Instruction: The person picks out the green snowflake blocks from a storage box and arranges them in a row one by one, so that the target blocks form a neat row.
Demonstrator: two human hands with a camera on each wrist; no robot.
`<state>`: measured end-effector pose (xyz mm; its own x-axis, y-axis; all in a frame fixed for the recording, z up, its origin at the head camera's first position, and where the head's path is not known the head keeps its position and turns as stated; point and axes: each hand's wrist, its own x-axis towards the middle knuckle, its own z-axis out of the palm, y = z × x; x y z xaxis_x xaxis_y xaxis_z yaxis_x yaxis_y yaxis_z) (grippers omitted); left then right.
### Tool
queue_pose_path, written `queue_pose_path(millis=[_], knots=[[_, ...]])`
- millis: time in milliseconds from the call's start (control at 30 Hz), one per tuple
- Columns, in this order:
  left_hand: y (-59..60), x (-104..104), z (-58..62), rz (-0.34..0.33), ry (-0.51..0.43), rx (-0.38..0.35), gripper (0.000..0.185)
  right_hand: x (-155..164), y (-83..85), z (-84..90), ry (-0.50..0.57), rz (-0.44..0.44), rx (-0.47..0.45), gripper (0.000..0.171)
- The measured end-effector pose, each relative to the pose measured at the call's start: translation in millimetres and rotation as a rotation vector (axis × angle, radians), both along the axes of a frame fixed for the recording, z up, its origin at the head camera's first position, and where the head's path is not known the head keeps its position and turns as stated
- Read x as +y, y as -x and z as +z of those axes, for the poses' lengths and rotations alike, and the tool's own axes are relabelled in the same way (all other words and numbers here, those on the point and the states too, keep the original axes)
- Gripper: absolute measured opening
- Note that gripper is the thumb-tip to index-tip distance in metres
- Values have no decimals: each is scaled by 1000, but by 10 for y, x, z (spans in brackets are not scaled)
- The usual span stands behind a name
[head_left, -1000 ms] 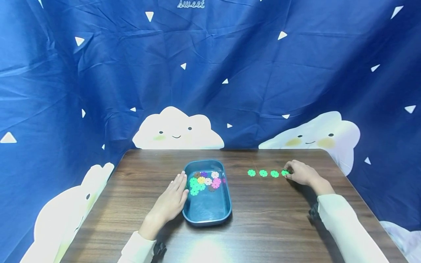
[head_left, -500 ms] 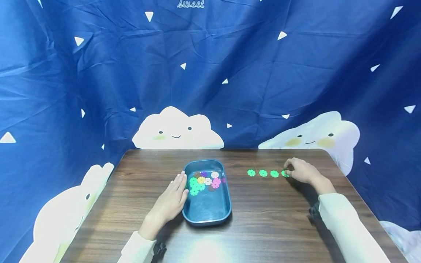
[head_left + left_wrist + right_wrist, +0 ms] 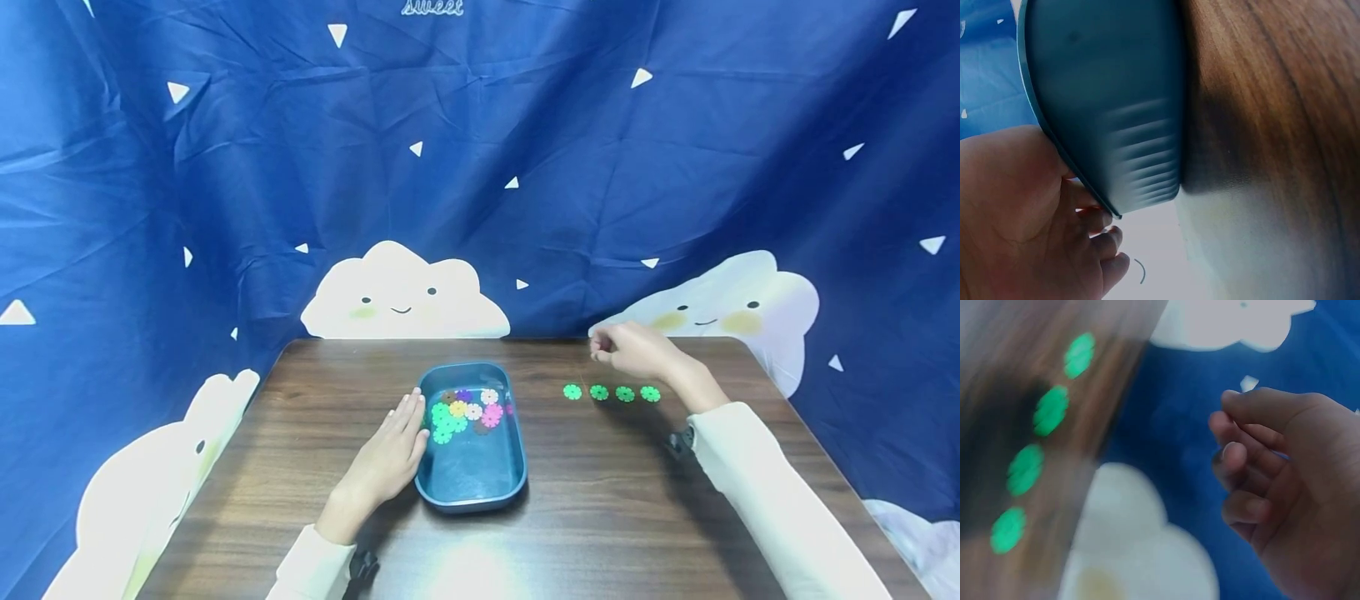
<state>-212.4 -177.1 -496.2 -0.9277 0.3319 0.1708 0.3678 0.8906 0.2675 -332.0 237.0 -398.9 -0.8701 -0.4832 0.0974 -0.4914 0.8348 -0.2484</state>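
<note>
A dark blue tray [image 3: 472, 492] stands mid-table and holds several small flower-shaped discs [image 3: 465, 412] in green, yellow, pink, white and purple. My left hand [image 3: 390, 458] lies flat against the tray's left wall [image 3: 1110, 112], fingers straight. Right of the tray, several green discs [image 3: 611, 392] lie in a row on the wood, seen blurred in the right wrist view as green discs [image 3: 1038, 444]. My right hand [image 3: 630, 350] hovers above and behind that row with its fingers [image 3: 1241, 456] loosely curled and nothing in them.
The brown wooden table [image 3: 600, 500] is backed by a blue cloth [image 3: 480, 167] printed with white clouds and triangles. The cloth also hangs down along both table sides.
My right hand let go of the rightmost green disc, rose off the table and moved left and back. The left hand and tray stayed still.
</note>
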Motion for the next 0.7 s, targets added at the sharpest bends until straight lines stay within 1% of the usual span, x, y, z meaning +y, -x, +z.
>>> queue_pose_path(millis=[67, 167, 300, 367, 500, 700], knots=[[3, 1, 3, -3, -2, 7, 56, -197, -9, 105, -15, 31, -13, 7], [4, 2, 7, -6, -3, 4, 56, -489, -26, 217, -36, 71, -43, 8], [12, 3, 1, -5, 17, 5, 56, -852, -41, 289, -61, 121, -28, 9], [17, 5, -4, -5, 22, 5, 56, -1024, -44, 306, -74, 143, -14, 10], [21, 10, -8, -4, 18, -3, 56, -1341, -57, 318, -89, 200, -13, 9], [20, 22, -11, 8, 11, -10, 56, -1719, -30, 241, -100, 278, -8, 7]])
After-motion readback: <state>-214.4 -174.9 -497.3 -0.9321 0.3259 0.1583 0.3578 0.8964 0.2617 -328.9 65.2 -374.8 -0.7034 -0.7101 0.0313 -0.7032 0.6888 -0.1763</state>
